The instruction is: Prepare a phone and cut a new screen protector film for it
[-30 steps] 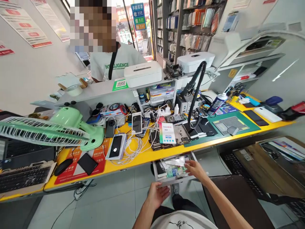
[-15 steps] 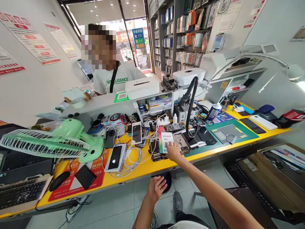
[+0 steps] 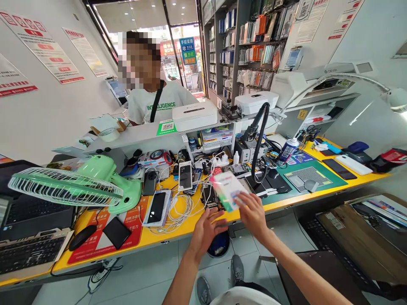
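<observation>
A flat white packet with pink and green corners [image 3: 228, 189], slightly blurred, is tilted above the front edge of the yellow workbench [image 3: 178, 226]. My right hand [image 3: 252, 212] grips its lower right edge between thumb and fingers. To the left of the packet, my left hand [image 3: 208, 228] is raised with fingers apart, holding nothing. Behind the packet lie opened phone parts [image 3: 208, 195] and a circuit board [image 3: 233, 168], partly covered by it. A green mat [image 3: 330, 167] with a metal grid plate [image 3: 307, 177] spreads to the right.
A green fan [image 3: 66, 186], a laptop and a keyboard [image 3: 28, 254] occupy the left. Coiled white cables [image 3: 182, 209] and a boxed phone [image 3: 156, 207] lie centre-left. A black hose [image 3: 259, 144] arches over the bench. Another person [image 3: 165, 99] stands behind the counter.
My right hand has lifted the packet off the bench and drawn it nearer, tilting it. My left hand has risen from below the bench edge towards it.
</observation>
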`<action>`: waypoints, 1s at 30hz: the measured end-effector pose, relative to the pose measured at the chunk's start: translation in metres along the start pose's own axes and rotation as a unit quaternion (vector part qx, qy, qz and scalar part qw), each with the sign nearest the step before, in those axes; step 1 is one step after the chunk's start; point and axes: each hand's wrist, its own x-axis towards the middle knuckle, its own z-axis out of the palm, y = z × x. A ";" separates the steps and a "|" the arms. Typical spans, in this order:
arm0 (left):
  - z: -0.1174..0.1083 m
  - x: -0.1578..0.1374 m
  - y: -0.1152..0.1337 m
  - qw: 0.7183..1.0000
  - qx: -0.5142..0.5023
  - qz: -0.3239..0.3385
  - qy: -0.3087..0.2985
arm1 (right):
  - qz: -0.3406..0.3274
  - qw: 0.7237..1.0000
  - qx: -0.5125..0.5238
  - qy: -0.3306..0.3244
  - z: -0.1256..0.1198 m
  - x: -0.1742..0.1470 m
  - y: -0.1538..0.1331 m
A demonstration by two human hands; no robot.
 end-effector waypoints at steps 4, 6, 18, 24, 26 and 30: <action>0.036 -0.007 0.023 0.994 0.062 0.077 -0.039 | -0.084 0.995 0.048 0.028 -0.024 -0.043 -0.046; 0.041 -0.010 0.029 0.990 0.097 0.091 -0.040 | -0.085 0.993 0.077 0.039 -0.036 -0.058 -0.062; 0.046 -0.041 0.040 0.970 0.206 0.087 -0.096 | 0.460 0.699 0.547 0.028 -0.110 -0.017 -0.076; 0.060 -0.062 0.050 0.957 0.259 0.065 -0.115 | 0.480 0.665 0.571 0.036 -0.128 -0.020 -0.082; 0.067 -0.069 0.054 0.948 0.290 0.060 -0.117 | 0.489 0.653 0.578 0.035 -0.133 -0.022 -0.081; 0.079 -0.076 0.058 0.927 0.352 0.053 -0.116 | 0.507 0.630 0.588 0.031 -0.138 -0.024 -0.076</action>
